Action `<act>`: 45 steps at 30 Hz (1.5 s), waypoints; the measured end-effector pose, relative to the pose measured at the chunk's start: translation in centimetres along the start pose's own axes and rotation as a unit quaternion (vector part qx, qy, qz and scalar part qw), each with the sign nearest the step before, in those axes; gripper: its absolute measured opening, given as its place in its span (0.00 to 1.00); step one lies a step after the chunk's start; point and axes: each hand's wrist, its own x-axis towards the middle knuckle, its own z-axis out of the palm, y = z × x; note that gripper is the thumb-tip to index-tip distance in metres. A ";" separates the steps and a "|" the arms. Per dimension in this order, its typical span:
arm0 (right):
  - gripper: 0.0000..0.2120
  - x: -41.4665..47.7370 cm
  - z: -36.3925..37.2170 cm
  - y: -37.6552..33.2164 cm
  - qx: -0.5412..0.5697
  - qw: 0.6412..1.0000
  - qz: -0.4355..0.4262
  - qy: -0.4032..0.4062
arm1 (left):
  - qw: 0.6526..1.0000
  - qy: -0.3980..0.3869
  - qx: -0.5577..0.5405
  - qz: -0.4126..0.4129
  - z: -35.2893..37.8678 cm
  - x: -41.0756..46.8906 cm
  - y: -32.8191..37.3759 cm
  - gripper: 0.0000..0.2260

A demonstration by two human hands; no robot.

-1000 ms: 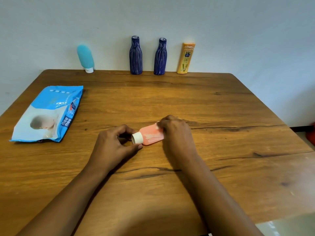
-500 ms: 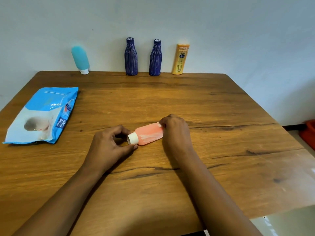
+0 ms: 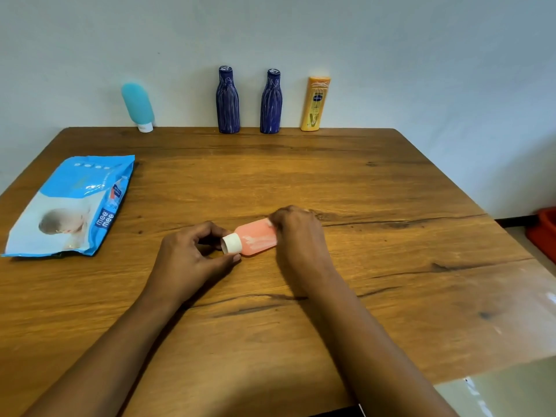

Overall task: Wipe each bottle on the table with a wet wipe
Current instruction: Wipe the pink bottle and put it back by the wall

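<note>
Seemingly both hands grip pink bottle; pack reads "mee mee".

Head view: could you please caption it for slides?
Left hand and right hand hold a white-capped pink bottle sideways at the table.

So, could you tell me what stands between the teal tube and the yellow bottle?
Two dark blue bottles stand there upright, slightly apart, as the head view shows.

The blue wipes pack reads "mee mee".
</note>
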 end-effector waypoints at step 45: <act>0.14 -3.7 1.0 -1.9 0.051 0.995 -0.030 0.085 | 0.997 0.003 -0.028 -0.073 0.0 0.3 0.4 0.13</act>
